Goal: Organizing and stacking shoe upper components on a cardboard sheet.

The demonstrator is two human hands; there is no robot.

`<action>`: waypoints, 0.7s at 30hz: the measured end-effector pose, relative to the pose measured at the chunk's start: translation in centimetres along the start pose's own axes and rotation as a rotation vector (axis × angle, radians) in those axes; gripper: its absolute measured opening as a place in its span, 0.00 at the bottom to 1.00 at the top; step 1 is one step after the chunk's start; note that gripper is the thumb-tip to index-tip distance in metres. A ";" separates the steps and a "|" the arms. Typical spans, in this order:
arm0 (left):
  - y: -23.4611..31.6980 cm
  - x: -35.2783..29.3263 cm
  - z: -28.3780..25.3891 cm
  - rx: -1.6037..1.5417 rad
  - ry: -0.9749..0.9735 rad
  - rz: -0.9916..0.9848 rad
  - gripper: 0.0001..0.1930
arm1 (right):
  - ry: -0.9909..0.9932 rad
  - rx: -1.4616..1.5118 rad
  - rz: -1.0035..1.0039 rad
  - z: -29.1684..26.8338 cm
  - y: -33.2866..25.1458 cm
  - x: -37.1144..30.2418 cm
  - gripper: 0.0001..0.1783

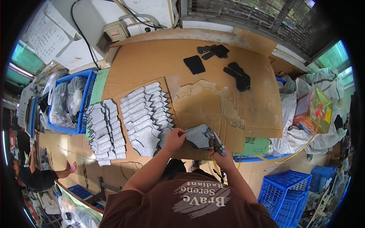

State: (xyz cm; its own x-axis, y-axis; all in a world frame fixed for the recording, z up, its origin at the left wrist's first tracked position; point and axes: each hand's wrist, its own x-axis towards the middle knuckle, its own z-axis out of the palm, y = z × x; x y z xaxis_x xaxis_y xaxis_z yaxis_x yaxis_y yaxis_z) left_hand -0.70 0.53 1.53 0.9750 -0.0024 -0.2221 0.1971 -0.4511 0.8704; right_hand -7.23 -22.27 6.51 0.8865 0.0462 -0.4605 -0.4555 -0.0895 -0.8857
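Observation:
A grey, dark-edged fabric piece [197,137] lies at the near edge of the cardboard-covered table. My left hand [176,140] is closed, its fingertips pinched at the left corner of that piece. Gripped in my right hand [222,158] is a metal spray gun [216,143], its front end over the right side of the piece. A yellow hose [215,167] hangs below the gun. Left of my left hand, similar grey pieces lie overlapped in rows [142,117], with another overlapped group [105,133] farther left.
Black fabric pieces [194,64] lie at the table's far side. A torn cardboard layer [207,100] covers its middle. A blue crate [91,87] with plastic bags stands left. Bags [289,117] and a yellowish container [322,110] sit right; blue crates [283,190] are lower right. Another person [38,174] is far left.

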 end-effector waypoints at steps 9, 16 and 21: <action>-1.0 -1.3 -4.8 -0.196 -0.001 -0.194 0.10 | -0.056 -0.040 0.051 -0.2 -1.6 -1.0 0.07; -7.4 -4.6 -16.0 -0.058 0.172 -0.349 0.11 | -0.120 -0.056 -0.073 -0.2 0.5 -0.5 0.09; -6.7 -4.0 -13.4 0.496 0.409 0.031 0.10 | -0.145 -0.085 -0.117 0.5 1.0 -0.1 0.09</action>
State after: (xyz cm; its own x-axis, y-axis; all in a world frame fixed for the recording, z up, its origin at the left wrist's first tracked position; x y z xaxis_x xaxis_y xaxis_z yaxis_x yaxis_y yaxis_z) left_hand -4.60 15.48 2.47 0.9591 0.2741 0.0706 0.1930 -0.8158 0.5451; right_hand -7.76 -21.84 5.65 0.9090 0.2035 -0.3638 -0.3361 -0.1583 -0.9284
